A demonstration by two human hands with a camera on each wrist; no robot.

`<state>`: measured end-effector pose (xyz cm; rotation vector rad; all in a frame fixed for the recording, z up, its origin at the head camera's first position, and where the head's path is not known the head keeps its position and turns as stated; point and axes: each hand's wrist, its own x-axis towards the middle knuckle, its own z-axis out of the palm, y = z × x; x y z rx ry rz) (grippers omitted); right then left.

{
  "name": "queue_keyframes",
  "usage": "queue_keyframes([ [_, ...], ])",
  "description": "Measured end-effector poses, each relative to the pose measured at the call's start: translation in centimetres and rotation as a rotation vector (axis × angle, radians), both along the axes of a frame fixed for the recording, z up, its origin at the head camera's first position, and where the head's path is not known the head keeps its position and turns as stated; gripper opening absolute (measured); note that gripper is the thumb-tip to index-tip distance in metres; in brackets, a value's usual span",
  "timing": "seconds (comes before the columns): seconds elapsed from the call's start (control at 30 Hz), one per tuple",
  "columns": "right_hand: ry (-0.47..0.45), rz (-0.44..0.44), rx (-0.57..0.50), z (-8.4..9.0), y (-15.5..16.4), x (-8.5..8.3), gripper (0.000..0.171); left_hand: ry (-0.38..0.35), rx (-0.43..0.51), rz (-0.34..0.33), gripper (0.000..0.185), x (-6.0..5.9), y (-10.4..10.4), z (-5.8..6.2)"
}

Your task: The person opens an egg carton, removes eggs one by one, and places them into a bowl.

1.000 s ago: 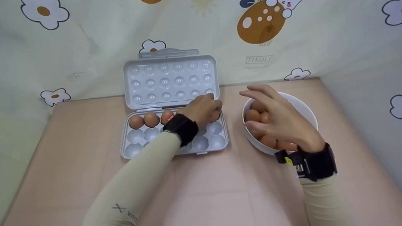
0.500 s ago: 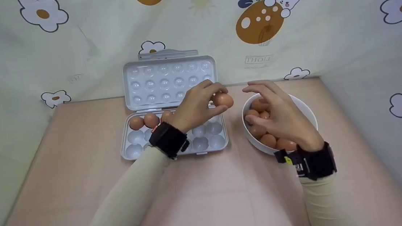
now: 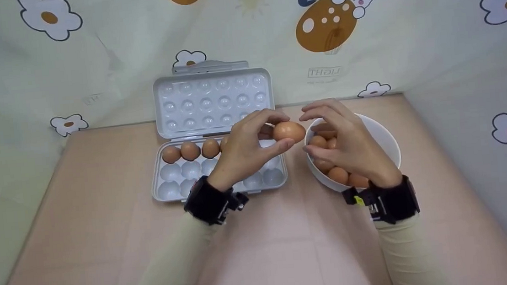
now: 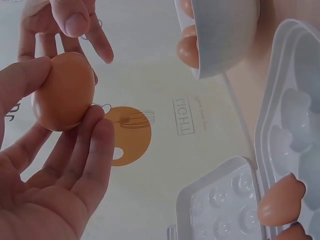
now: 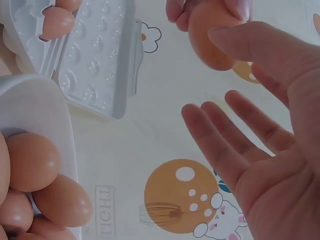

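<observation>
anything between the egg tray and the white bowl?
On the table, nothing. Head view shows a bare strip between egg tray and white bowl; above it, the left hand holds a brown egg.

A staged recording booth rather than a lived-in kitchen: a pale cloth backdrop printed with flowers, a rabbit and brown eggs (image 3: 89, 51) walls in a small pink-covered bench (image 3: 105, 229) on three sides.

Left hand (image 3: 247, 145) raised, fingers and thumb curled in a pinch, wrist banded black; right hand (image 3: 348, 145) just beside, fingers spread and relaxed, palm down; both forearms sleeved in cream, angled inward.
</observation>
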<state>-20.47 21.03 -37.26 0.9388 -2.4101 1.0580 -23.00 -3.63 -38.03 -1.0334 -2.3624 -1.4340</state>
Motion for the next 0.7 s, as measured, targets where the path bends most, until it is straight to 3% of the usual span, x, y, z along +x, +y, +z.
queue_keyframes([
  [0.37, 0.039, 0.119, -0.045, -0.6, -1.1, -0.5, 0.046, -0.077, 0.117, -0.027, 0.04, 1.0, 0.2, -1.0],
  [0.7, 0.117, 0.107, -0.004, -0.7, -1.4, -0.4, 0.043, -0.12, 0.132, -0.034, 0.041, 1.1, 0.6, -1.2],
])
